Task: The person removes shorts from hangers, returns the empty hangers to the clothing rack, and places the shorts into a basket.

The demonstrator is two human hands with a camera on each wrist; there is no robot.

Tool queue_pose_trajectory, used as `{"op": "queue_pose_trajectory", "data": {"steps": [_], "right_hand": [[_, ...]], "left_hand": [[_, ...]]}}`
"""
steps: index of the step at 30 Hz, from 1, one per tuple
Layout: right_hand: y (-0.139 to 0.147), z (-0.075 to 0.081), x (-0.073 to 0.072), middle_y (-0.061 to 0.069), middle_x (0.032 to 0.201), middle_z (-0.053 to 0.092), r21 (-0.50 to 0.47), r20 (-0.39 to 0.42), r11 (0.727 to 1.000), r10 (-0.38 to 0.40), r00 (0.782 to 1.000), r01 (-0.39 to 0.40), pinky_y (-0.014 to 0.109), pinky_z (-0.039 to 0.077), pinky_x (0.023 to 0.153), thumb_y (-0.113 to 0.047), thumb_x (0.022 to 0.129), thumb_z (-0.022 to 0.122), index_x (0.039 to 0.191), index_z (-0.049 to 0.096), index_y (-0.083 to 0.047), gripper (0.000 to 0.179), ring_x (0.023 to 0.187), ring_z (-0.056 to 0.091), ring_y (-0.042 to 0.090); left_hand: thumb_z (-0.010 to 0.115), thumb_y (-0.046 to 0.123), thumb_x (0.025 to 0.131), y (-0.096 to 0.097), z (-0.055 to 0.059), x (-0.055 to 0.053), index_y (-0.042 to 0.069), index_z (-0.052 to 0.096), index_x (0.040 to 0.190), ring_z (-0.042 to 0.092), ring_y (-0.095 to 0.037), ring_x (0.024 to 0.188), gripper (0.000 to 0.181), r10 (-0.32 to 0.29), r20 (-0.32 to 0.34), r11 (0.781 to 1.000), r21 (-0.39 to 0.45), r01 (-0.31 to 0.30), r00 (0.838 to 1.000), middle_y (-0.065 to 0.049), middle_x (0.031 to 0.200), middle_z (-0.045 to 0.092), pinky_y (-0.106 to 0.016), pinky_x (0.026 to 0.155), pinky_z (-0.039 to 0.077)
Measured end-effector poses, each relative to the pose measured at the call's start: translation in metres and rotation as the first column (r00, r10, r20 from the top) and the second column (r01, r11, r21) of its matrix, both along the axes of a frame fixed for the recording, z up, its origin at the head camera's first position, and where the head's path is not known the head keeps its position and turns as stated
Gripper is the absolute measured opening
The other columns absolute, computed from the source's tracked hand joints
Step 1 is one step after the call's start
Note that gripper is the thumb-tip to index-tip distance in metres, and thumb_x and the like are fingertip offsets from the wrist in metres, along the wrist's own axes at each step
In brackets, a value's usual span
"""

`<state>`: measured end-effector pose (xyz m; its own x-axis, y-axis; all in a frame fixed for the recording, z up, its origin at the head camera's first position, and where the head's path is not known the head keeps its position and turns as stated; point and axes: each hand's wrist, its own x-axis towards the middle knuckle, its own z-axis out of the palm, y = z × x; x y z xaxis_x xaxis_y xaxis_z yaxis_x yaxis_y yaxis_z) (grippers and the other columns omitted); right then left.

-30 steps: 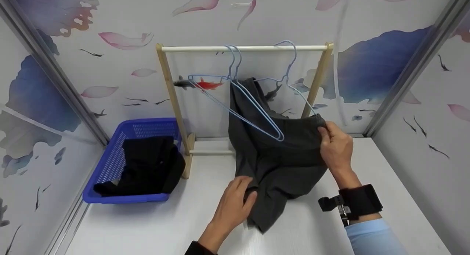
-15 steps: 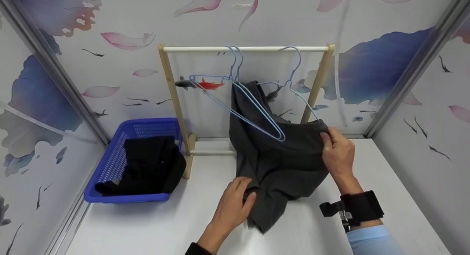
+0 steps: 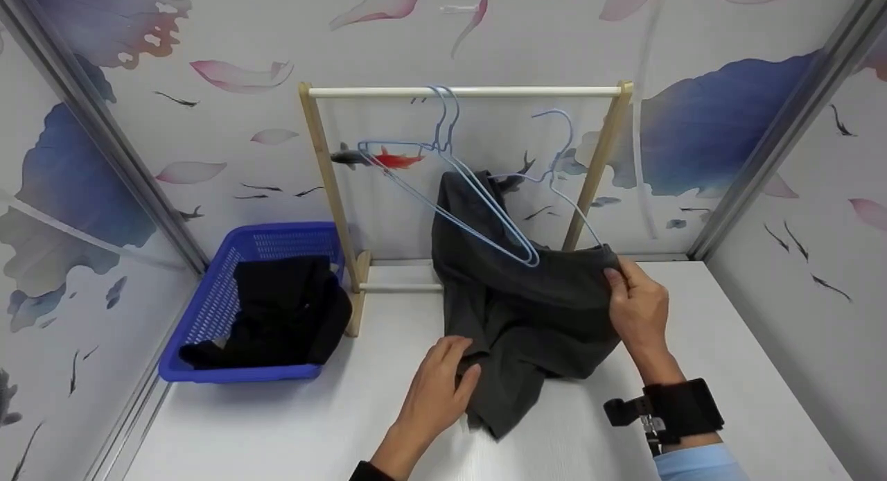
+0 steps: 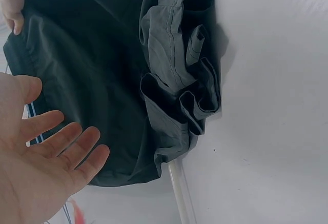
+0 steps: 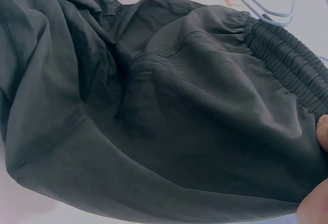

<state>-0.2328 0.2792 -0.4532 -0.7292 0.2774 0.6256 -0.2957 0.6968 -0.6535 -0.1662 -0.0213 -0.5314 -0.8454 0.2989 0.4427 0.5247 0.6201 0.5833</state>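
Note:
Dark grey pants (image 3: 547, 287) with a gathered elastic waistband (image 5: 287, 60) hang bunched in front of the rack. Their legs droop toward the white table. A blue wire hanger (image 3: 554, 169) runs down into the waistband, its hook below the rack's bar and off it. At the waistband's right corner my right hand (image 3: 637, 304) pinches the cloth between thumb and fingers. My left hand (image 3: 436, 384) is beside the lower part of the pants, palm toward the cloth; in the left wrist view its fingers (image 4: 87, 142) are loosely spread and grip nothing.
Two more blue hangers (image 3: 485, 204) hang from the bar (image 3: 374, 93) of the wooden rack, overlapping the pants in the head view. A blue basket (image 3: 235, 375) with black clothing (image 3: 284, 315) stands at the left. Patterned walls enclose the table (image 3: 291, 432).
The hanger inside the pants has come down, and its hook has left the bar. The right hand and waistband have moved slightly down. My left hand has hardly moved.

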Motion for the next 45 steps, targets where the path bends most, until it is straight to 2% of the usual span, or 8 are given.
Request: {"op": "queue_pose_trajectory", "data": {"steps": [10,17,21,28,32,45], "right_hand": [[0.001,-0.010,0.005,0.019,0.099,0.077,0.013,0.026,1.000,0.000,1.000,0.000,0.017,0.042,0.076,-0.004,0.098,0.069,0.104,0.075,0.002,0.011,0.093,0.074,0.039],[0.001,-0.016,0.008,0.020,0.098,0.077,0.012,0.043,1.000,-0.003,0.999,0.003,0.022,0.044,0.076,-0.005,0.098,0.069,0.103,0.075,0.003,0.011,0.092,0.074,0.040],[0.000,-0.020,0.011,0.020,0.099,0.077,0.008,0.063,1.000,-0.003,0.998,0.002,0.025,0.046,0.077,-0.004,0.098,0.068,0.103,0.075,0.004,0.011,0.093,0.074,0.041],[-0.003,-0.025,0.016,0.023,0.100,0.076,0.003,0.104,1.000,0.003,0.995,-0.004,0.041,0.049,0.080,-0.003,0.099,0.067,0.105,0.074,0.005,0.013,0.095,0.073,0.042],[-0.003,-0.029,0.018,0.024,0.100,0.075,-0.002,0.118,1.000,0.000,0.993,0.000,0.047,0.049,0.081,-0.003,0.098,0.067,0.104,0.073,0.006,0.012,0.095,0.072,0.043],[-0.004,-0.044,0.027,0.020,0.101,0.076,-0.022,0.213,1.000,0.004,0.977,0.001,0.043,0.049,0.082,-0.007,0.099,0.067,0.102,0.074,0.003,0.012,0.094,0.071,0.038]], "left_hand": [[0.057,0.028,0.108,-0.002,-0.001,0.002,0.004,0.061,0.138,0.059,-0.027,0.126,0.039,0.022,0.079,1.000,0.013,-0.023,0.997,-0.011,0.135,0.059,-0.045,0.106,0.048],[0.057,0.029,0.108,-0.003,-0.002,0.003,0.003,0.061,0.137,0.059,-0.029,0.127,0.040,0.029,0.082,0.999,0.019,-0.031,0.996,-0.013,0.135,0.059,-0.047,0.105,0.049],[0.056,0.031,0.108,-0.004,-0.002,0.003,0.003,0.060,0.139,0.058,-0.029,0.129,0.041,0.031,0.108,0.999,0.020,-0.033,0.994,-0.012,0.137,0.058,-0.047,0.106,0.048],[0.054,0.032,0.109,-0.006,-0.004,0.004,0.004,0.060,0.139,0.058,-0.029,0.128,0.042,0.037,0.110,0.999,0.029,-0.040,0.993,-0.012,0.136,0.058,-0.047,0.104,0.049],[0.054,0.033,0.109,-0.007,-0.004,0.005,0.005,0.060,0.139,0.058,-0.029,0.129,0.042,0.043,0.118,0.998,0.031,-0.047,0.992,-0.013,0.137,0.058,-0.046,0.104,0.049],[0.057,0.031,0.108,-0.010,-0.005,0.007,0.006,0.060,0.140,0.056,-0.028,0.132,0.041,0.064,0.169,0.996,0.046,-0.073,0.984,-0.011,0.140,0.057,-0.046,0.107,0.048]]}}
